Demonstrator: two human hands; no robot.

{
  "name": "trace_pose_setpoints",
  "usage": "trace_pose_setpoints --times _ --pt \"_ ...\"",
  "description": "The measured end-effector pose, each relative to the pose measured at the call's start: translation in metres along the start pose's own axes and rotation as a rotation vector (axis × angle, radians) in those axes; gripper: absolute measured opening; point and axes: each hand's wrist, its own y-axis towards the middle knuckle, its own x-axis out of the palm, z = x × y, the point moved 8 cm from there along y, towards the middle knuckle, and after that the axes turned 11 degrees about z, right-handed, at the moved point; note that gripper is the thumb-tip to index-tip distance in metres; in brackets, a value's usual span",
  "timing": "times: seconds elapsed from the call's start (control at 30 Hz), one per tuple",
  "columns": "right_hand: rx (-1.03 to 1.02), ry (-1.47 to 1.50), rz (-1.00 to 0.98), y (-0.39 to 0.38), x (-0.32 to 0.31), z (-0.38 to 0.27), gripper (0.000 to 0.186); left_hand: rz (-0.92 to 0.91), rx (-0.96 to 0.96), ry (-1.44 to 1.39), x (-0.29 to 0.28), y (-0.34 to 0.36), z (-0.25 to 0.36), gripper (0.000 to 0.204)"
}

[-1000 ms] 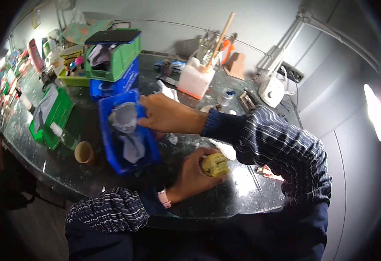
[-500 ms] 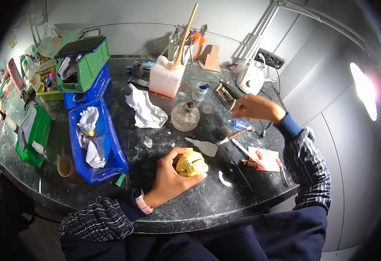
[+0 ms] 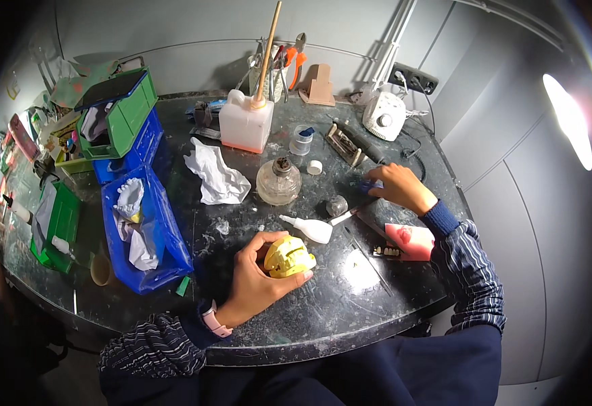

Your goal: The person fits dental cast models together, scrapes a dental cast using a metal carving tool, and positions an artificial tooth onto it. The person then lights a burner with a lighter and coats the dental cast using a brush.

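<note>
My left hand (image 3: pixel 258 274) is closed round a yellow plaster dental model (image 3: pixel 288 257) just above the near part of the bench. My right hand (image 3: pixel 400 188) is at the bench on the right, its fingers closed on a small blue lighter (image 3: pixel 371 185) that they partly cover. A white squeeze bulb with a thin nozzle (image 3: pixel 313 229) lies beyond the model. Farther back stands a glass spirit lamp (image 3: pixel 279 181), with a small white cap (image 3: pixel 315 167) beside it. Near my right forearm are a pink wax sheet (image 3: pixel 414 238) and a short row of artificial teeth (image 3: pixel 386 251).
A blue bin (image 3: pixel 182 254) holding a white dental cast (image 3: pixel 131 196) stands left, by green bins (image 3: pixel 59 220). Crumpled white paper (image 3: pixel 218 172) and a plastic canister (image 3: pixel 245 125) lie behind. At the back right is a white control box (image 3: pixel 385 116). A thin metal tool (image 3: pixel 370 260) lies in front.
My right hand has come down onto the blue lighter and closed on it. My left hand keeps hold of the yellow model. The whole view has shifted slightly.
</note>
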Motion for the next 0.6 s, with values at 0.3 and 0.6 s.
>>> trace_pose_setpoints --times 0.3,0.6 --pt "-0.072 0.475 0.517 -0.003 -0.066 -0.028 0.028 0.036 0.068 -0.010 -0.003 0.001 0.010 0.055" --pt "-0.046 0.550 0.414 -0.002 -0.021 -0.014 0.022 0.008 0.081 0.016 0.002 0.001 0.017 0.055"
